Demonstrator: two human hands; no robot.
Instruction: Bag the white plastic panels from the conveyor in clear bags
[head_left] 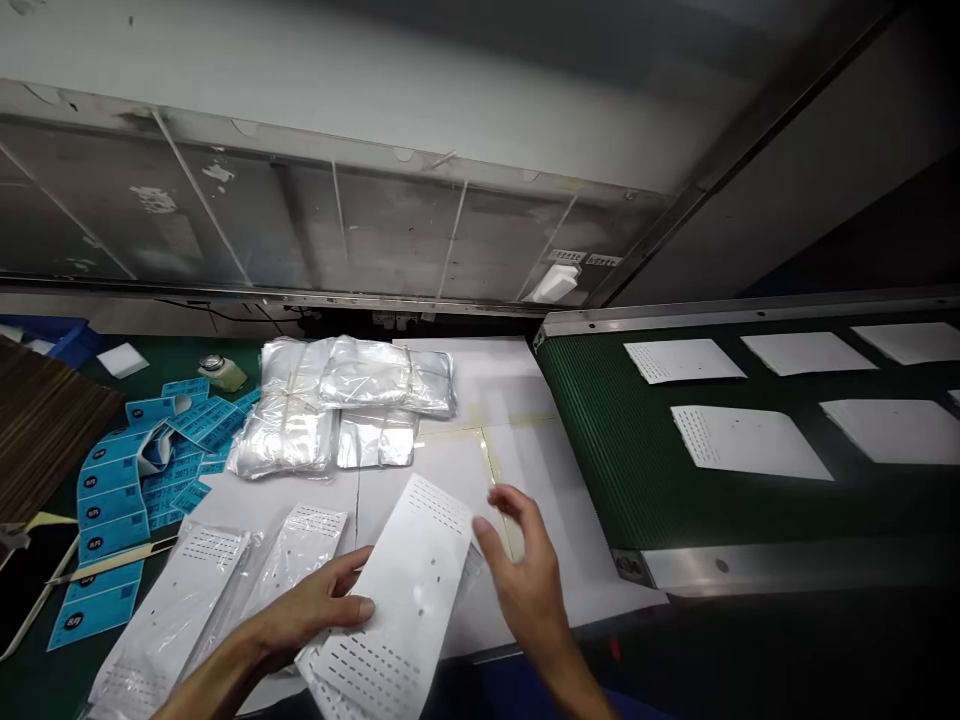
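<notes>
My left hand (330, 605) grips a small stack of white perforated sheets (409, 590) by its left edge, thumb on top. Rows of short slots run across both ends of the sheets, with a few small holes between. Beside the upper right corner of the stack is my right hand (529, 560), thumb and curled forefinger apart with nothing between them. Whether its thumb tip touches the sheet edge, I cannot tell. To the left of the stack lie similar sheets in clear plastic bags (180, 590), partly covered by my left forearm.
Tied bundles of clear bags (292, 410) lie at the table's back. Blue label strips (112, 490), tweezers (112, 560), a small glass bottle (223, 372) and brown cardboard (49, 420) are on the left. At right, a green conveyor belt (585, 440) carries several white sheet stacks (750, 440).
</notes>
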